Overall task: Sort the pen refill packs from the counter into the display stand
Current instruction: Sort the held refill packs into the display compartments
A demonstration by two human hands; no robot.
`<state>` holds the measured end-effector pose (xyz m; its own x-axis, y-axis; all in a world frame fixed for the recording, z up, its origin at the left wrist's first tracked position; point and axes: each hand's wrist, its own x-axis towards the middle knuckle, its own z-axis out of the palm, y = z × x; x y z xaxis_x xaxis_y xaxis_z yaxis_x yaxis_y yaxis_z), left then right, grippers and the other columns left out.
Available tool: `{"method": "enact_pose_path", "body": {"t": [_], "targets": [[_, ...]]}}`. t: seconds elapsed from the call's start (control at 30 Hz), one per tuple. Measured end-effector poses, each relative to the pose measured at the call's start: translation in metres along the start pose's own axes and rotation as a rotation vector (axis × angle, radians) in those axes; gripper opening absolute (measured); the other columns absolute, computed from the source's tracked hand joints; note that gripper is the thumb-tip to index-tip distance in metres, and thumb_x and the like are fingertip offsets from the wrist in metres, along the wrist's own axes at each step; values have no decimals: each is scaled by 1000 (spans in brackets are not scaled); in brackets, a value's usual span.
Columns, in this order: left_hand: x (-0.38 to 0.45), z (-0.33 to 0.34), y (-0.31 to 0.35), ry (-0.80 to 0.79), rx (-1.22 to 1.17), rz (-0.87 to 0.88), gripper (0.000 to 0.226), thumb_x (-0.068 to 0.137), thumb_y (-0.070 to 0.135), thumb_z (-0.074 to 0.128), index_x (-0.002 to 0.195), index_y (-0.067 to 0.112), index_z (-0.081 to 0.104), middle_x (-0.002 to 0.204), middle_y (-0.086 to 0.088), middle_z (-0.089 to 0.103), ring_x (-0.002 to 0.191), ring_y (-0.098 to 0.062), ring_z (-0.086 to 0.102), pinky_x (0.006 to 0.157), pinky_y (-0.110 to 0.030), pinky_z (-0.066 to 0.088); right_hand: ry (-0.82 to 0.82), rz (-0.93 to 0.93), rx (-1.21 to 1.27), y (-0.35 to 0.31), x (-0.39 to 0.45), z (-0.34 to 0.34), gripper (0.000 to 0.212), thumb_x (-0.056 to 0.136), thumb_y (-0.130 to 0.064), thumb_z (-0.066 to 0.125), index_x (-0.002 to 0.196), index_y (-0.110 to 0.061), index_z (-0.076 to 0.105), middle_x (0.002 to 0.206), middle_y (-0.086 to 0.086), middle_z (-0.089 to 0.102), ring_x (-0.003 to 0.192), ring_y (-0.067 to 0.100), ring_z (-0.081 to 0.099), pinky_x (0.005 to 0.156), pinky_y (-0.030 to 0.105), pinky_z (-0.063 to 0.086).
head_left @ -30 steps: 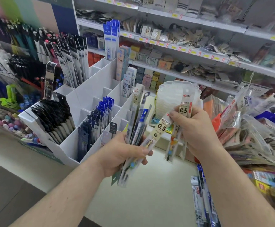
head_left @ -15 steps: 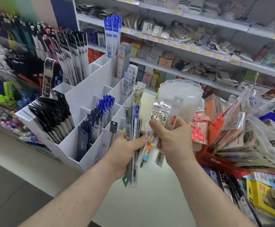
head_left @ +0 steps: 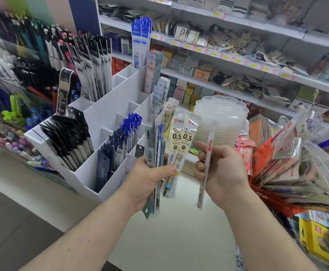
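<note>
Sorting at the stand. The white display stand [head_left: 108, 106], tiered into open-topped compartments, sits on the pale counter [head_left: 171, 231] to my left front; several compartments already hold packs: black packs [head_left: 69, 141] at the lower left, blue-headed packs [head_left: 124, 137] in the middle column, tall dark ones [head_left: 93, 61] at the back. Other compartments appear empty.

My left hand [head_left: 150, 180] grips a fanned bundle of refill packs [head_left: 159, 153], thumb pressed across their fronts and fingers curled behind; the bundle stands roughly upright, just beside the stand's near right edge. Two clear packs marked 0.5 [head_left: 182, 137] face me at the bundle's right side. My right hand [head_left: 220, 171] pinches a single slim pack [head_left: 205, 169] with red at its top, fingers curled round its middle, held apart from the bundle and near the stack of clear plastic trays [head_left: 220, 116].

To do this step well, I judge I should read the single pack's header, match it to a compartment holding the same kind, then lower it in bottom end first so it stands with its header up like its neighbours. More packs lie at the counter's near right edge [head_left: 239, 259], partly out of view.
</note>
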<state>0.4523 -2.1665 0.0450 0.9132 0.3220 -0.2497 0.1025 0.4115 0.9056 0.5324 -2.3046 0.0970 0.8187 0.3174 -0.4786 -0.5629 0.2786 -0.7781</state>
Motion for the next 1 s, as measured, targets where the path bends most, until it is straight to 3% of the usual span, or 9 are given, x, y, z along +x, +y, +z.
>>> {"method": "enact_pose_path", "body": {"t": [0.1,0.2,0.27,0.33,0.4,0.57,0.73,0.83,1.0], "targets": [[1,0,0,21,5,13,33,67,6,75,100,5,70,98,-13,76,92,-28,72,86,-40,57,-132,-38,55,-2,-9,5,27,97,1,39,99,1,66,70,8,59,54,18,57,47,27,45],[2,2,-1,26,-5,9,43,65,12,73,107,1,68,101,-16,75,95,-30,72,89,-45,55,-225,-63,96,0,-15,12,20,97,2,48,111,4,61,94,22,74,73,34,74,63,44,62],[2,2,-1,8,-31,11,45,68,11,73,111,-2,67,106,-18,74,101,-34,71,92,-49,55,-135,-124,87,8,-9,12,25,94,2,56,118,7,56,105,24,72,78,32,74,73,46,62],[1,2,0,-14,-53,22,38,71,10,71,108,1,70,106,-18,74,102,-34,71,92,-48,55,-47,-211,26,14,-5,13,20,92,3,60,112,4,57,92,20,67,54,15,65,52,26,54],[1,2,1,-40,-51,36,25,73,10,70,97,11,76,104,-16,75,99,-30,72,88,-42,57,6,-265,-60,19,-1,13,17,90,3,63,107,2,60,78,11,59,43,7,46,45,19,39],[1,-3,2,-43,7,43,29,72,15,71,100,6,70,100,-13,76,95,-26,72,84,-37,56,-37,-190,-195,20,1,9,9,94,-5,62,93,2,66,76,17,57,41,6,43,44,19,34],[0,-6,5,-7,71,17,21,77,9,79,95,9,68,95,-11,76,92,-25,73,83,-35,58,-11,-284,-326,22,4,9,11,94,-6,64,83,-2,63,54,7,51,41,11,46,42,23,38],[-1,-8,12,-12,141,23,32,73,19,85,100,9,70,100,-13,76,96,-27,72,87,-39,58,-4,-318,-371,22,4,11,12,93,-5,65,81,-4,62,57,7,52,42,14,49,42,25,39],[-2,-9,18,-38,268,28,21,83,3,74,101,14,72,94,-2,78,90,-18,74,81,-30,59,-27,-315,-416,23,6,13,8,89,-4,69,91,-1,61,68,8,57,45,18,53,42,26,42]]}}
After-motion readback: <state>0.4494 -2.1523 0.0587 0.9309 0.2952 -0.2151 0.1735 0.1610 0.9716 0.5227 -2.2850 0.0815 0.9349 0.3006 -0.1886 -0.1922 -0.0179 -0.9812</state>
